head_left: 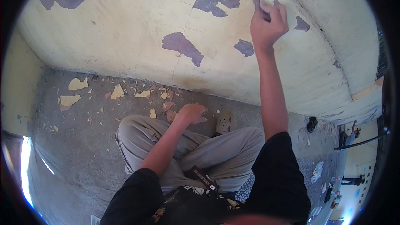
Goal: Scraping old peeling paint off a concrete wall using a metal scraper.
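My right hand [268,26] is raised to the pale yellow wall [129,29], its fingers curled and pressed together against the surface. What they hold, if anything, is too hard to make out. Around it the paint has come away in patches, baring a purple-grey layer; one bare patch [244,47] lies just below left of the hand, and another bare patch [303,23] to its right. My left hand [192,113] is held low above my bent leg, fingers loosely extended, with nothing visible in it. Beyond it, loose paint flakes [143,94] lie on the floor.
Grey concrete floor [79,150] runs along the wall's foot, scattered with yellow and reddish chips at the left. My clog [225,123] rests close to the wall. A black object [311,124] and a clear plastic bag [317,171] lie to the right. Another person [349,136] is far right.
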The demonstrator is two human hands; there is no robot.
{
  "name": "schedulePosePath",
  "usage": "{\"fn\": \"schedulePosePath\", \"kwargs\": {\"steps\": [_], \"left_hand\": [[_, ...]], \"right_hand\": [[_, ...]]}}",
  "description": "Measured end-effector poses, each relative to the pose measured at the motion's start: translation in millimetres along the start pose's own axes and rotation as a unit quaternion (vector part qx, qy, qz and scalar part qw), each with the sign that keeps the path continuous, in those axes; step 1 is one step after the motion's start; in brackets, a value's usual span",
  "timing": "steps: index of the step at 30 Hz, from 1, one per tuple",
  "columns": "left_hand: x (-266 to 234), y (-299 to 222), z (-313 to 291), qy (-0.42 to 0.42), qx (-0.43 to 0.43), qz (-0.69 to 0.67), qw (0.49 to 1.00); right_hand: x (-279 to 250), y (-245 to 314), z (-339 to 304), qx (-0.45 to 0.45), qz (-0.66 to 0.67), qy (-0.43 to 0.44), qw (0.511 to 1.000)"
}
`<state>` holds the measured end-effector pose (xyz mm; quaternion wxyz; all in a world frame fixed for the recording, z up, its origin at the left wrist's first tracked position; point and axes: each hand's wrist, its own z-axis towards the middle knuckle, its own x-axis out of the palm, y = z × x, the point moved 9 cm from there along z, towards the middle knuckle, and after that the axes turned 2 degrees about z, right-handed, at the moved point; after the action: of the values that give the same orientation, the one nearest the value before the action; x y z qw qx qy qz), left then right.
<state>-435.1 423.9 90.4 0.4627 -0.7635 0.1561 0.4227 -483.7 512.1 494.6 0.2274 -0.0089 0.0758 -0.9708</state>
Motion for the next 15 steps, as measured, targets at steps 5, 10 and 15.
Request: {"fn": "schedulePosePath", "kwargs": {"steps": [5, 10, 15], "left_hand": [[-1.6, 5.2, -2.5, -0.019, -0.007, 0.0, 1.0], [2.1, 1.5, 1.1, -0.006, -0.009, 0.013, 1.0], [2.0, 2.6, -0.2, 0.005, -0.004, -0.008, 1.0]], "right_hand": [[-19.8, -9.2, -60.2, 0.101, -0.02, 0.05, 0.993], [-24.5, -11.6, -50.3, 0.153, 0.045, 0.062, 0.985], [-2.1, -2.8, 2.0, 0.124, 0.044, -0.003, 0.991]]}}
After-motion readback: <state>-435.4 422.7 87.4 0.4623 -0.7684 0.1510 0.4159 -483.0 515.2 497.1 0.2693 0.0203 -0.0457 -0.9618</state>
